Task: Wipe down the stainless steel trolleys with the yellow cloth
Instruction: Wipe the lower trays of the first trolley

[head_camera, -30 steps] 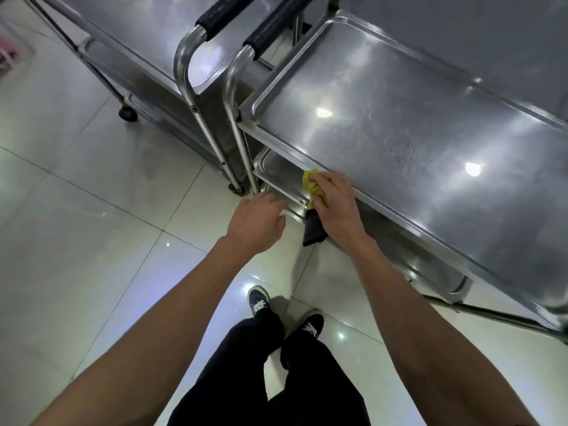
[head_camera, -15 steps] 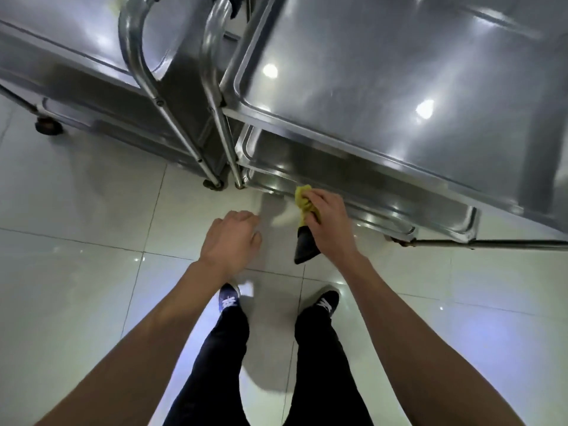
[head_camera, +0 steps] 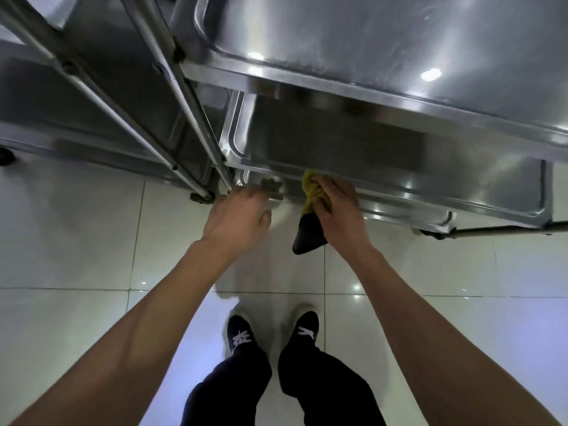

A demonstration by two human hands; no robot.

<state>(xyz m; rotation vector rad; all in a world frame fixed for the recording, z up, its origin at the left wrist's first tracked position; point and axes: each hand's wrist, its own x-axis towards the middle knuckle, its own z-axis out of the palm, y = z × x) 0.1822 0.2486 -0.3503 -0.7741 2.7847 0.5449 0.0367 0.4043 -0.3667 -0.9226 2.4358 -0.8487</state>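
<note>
- Yellow cloth [head_camera: 311,192] bunched in rt hand [head_camera: 335,207], pressed against front rim of bottom shelf [head_camera: 399,207] of nearer stainless steel trolley [head_camera: 368,41]; a dark part of the cloth hangs below the palm over the floor [head_camera: 76,241].
- Rt hand: fingers curled round the cloth, knuckles up, wrist angled back toward the person.
- Lt hand [head_camera: 236,216]: fingers loosely spread, holding nothing, reaching to the bottom shelf's front-left corner by the trolley leg [head_camera: 196,118]; fingertips blurred, so contact w/ metal can't be told.
- Hands near each other, not touching; lt hand just left of cloth.
- Nearer trolley: top shelf fills upper right, shiny w/ light reflections; middle shelf [head_camera: 338,139] in shadow beneath it; bottom shelf lowest, close to floor.
- 2nd trolley [head_camera: 76,118] stands just to the left, its leg beside the nearer one's; a caster [head_camera: 201,196] at that leg's foot, another dark caster at far left edge.
- Floor: pale glossy tiles, grout lines, reflections.
- Person's dark trousers [head_camera: 233,388] and dark shoes [head_camera: 241,333] w/ white laces at bottom centre, standing back from the trolley.
</note>
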